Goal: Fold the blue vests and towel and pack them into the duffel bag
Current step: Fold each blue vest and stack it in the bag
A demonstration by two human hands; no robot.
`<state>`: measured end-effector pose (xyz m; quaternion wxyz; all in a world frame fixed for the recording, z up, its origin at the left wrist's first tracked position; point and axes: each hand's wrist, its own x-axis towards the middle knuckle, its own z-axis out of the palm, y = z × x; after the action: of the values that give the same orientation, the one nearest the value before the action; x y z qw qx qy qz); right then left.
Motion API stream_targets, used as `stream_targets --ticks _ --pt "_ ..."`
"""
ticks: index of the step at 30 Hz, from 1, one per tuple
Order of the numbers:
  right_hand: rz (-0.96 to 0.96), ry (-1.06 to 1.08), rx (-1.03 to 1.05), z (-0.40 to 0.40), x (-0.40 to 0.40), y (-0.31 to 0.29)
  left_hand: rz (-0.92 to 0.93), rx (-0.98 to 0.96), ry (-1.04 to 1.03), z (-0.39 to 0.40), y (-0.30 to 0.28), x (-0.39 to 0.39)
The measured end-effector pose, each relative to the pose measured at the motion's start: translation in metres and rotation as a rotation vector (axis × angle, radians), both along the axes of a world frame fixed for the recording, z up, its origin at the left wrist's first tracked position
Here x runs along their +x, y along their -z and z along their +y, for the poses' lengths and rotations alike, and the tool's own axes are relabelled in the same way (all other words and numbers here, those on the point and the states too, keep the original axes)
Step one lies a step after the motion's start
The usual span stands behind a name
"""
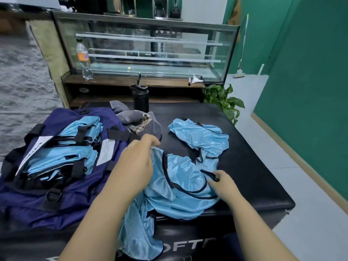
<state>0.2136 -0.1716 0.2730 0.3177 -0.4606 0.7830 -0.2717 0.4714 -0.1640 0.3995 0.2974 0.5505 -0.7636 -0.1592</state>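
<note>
A crumpled light-blue vest (180, 189) with black trim lies in front of me on the black padded bench (254, 176), part of it hanging over the near edge. My left hand (139, 159) grips its upper left edge. My right hand (222, 183) pinches the black trim on its right side. A second blue vest (203, 136) lies bunched farther back on the bench. The navy duffel bag (62, 200) sits open on the left with several folded blue vests (62, 157) inside. A grey striped towel (137, 121) lies rumpled behind the bag.
A black bottle (141, 98) stands at the bench's far edge. Behind it is a glass display case (150, 49) with a plastic bottle (83, 59) on its ledge. A potted plant (224, 98) sits at the right, beside a green wall (310, 72).
</note>
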Motion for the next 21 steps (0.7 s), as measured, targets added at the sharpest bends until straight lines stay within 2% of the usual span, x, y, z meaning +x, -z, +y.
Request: stream_targets --ticks 5,9,13,17,21 --pt "-0.041 0.092 0.044 -0.003 -0.005 0.011 0.071 -0.009 0.031 0.003 0.003 0.002" --pt "-0.047 0.043 0.001 0.0 -0.007 0.01 0.069 -0.009 0.096 0.0 0.002 0.002" --pt "-0.072 0.037 -0.155 -0.001 0.001 -0.015 0.054 -0.001 0.09 0.001 0.003 0.0" --pt "-0.115 0.029 -0.351 -0.003 0.014 -0.057 0.134 0.04 0.106 0.004 0.004 -0.003" --pt "-0.263 -0.023 -0.479 0.003 0.034 -0.098 0.223 0.092 0.085 0.005 0.009 -0.007"
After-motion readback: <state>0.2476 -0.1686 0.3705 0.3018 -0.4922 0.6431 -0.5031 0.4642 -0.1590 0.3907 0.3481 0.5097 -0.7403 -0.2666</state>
